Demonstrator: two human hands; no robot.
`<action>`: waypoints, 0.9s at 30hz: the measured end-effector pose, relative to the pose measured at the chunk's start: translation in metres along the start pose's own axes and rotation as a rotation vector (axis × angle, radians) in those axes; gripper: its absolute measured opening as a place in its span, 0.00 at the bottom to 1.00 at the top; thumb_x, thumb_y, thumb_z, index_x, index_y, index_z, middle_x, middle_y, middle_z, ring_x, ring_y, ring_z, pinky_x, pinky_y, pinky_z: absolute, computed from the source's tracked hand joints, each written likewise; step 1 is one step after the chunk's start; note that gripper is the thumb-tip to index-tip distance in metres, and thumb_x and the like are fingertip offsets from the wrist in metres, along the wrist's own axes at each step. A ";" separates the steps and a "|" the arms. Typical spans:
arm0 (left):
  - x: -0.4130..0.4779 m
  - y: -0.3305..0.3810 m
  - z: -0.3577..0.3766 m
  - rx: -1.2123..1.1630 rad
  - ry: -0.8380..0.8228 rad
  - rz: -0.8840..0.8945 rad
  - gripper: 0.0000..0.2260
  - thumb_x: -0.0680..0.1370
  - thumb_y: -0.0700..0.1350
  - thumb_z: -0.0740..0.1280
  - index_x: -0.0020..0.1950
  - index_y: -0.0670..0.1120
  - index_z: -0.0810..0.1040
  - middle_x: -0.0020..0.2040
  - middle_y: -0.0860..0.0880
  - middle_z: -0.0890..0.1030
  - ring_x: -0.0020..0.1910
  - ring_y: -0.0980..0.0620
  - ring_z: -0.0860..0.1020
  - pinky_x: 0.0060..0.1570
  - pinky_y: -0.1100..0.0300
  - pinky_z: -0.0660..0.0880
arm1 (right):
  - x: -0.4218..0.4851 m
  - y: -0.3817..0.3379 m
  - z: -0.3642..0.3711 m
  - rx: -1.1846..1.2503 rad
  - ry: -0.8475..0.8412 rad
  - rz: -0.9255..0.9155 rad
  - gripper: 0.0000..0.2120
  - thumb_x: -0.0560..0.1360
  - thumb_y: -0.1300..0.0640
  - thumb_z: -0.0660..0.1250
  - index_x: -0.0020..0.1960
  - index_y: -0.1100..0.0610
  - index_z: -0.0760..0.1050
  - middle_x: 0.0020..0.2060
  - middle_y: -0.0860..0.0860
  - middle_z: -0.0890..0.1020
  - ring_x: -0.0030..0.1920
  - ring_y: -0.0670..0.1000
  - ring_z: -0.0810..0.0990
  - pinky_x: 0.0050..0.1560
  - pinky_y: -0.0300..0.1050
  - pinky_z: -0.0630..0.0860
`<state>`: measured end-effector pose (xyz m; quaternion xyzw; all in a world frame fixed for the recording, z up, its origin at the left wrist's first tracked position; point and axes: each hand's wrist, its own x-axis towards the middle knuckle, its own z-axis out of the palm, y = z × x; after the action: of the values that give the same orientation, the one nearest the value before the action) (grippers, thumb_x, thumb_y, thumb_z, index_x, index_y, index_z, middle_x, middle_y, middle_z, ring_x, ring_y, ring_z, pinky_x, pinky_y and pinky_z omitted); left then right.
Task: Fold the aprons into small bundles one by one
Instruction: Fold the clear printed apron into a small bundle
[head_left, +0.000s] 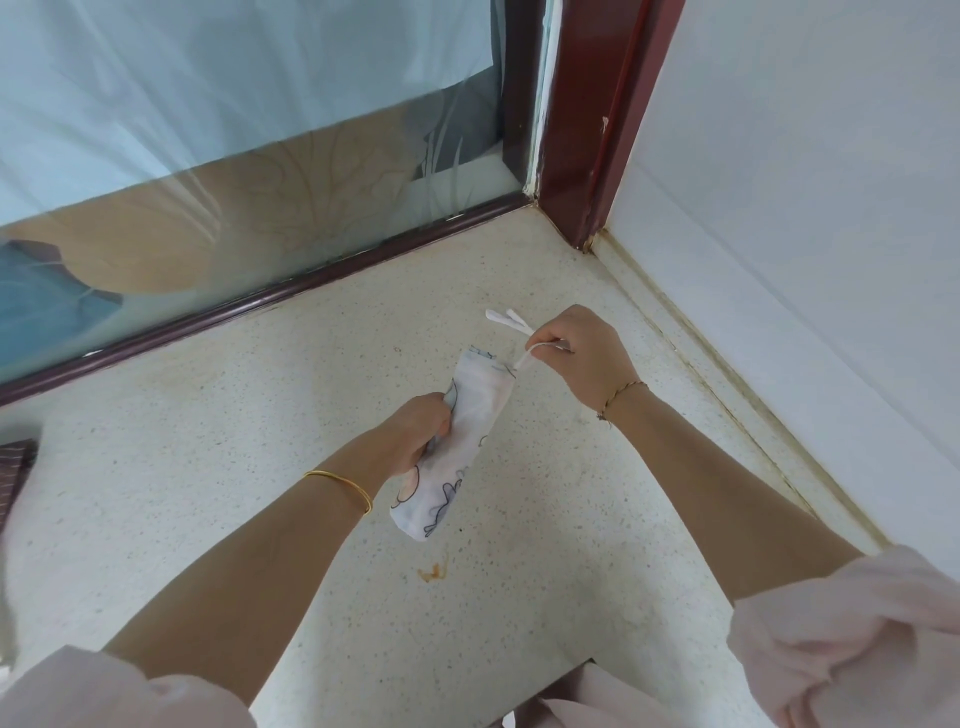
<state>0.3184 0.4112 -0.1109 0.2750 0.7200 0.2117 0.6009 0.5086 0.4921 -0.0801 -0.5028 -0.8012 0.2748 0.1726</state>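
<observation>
- At the far left edge, a dark striped cloth (15, 475) is lying on the counter (208, 467); it may be another apron waiting or already dealt with, but too little of it is showing to tell.
- The left hand (418, 428) is gripping the apron (457, 447) around its middle, fingers curled tight on the cloth, with a gold bangle (340, 488) sitting on that wrist.
- The apron, white with a drawn pattern, is already rolled into a long narrow bundle, sitting near the middle of the counter, its near end resting on or just above the surface and its far end tilting up toward the right hand.
- The strap (524, 345), a white tie, is running from the bundle's far end up to the right hand (582, 353), with its loose ends (501, 316) sticking out past the fingers.
- The right hand is pinching the strap between thumb and fingertips, held just above and beside the bundle's far end; a thin bracelet (623, 395) is hanging at that wrist.
- Judging from this, the folding and rolling of this apron is looking done, and what is left is securing it, likely winding or tucking the strap.
- How many aprons are remaining is not something the view is showing.
</observation>
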 end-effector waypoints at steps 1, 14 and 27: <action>0.000 0.001 0.000 0.005 -0.005 0.002 0.13 0.72 0.28 0.51 0.32 0.43 0.62 0.31 0.47 0.63 0.31 0.50 0.61 0.34 0.59 0.59 | 0.001 -0.002 -0.001 -0.039 0.012 0.019 0.07 0.77 0.57 0.64 0.49 0.54 0.81 0.45 0.50 0.75 0.44 0.48 0.73 0.40 0.33 0.66; -0.001 -0.019 -0.005 -0.346 -0.239 -0.194 0.14 0.59 0.32 0.53 0.41 0.45 0.64 0.36 0.45 0.69 0.34 0.47 0.68 0.41 0.54 0.70 | 0.011 -0.025 -0.015 0.471 0.389 0.477 0.09 0.73 0.60 0.65 0.41 0.54 0.64 0.37 0.53 0.76 0.28 0.48 0.72 0.27 0.41 0.70; -0.003 -0.015 0.004 -0.175 -0.251 -0.208 0.11 0.65 0.31 0.50 0.39 0.45 0.63 0.36 0.46 0.67 0.34 0.48 0.68 0.39 0.56 0.70 | 0.009 -0.033 0.001 0.571 0.128 0.301 0.12 0.76 0.67 0.60 0.57 0.59 0.76 0.36 0.51 0.81 0.26 0.44 0.78 0.33 0.35 0.77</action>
<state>0.3208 0.3976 -0.1186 0.1699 0.6429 0.1744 0.7262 0.4809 0.4884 -0.0611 -0.5632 -0.5960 0.4785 0.3140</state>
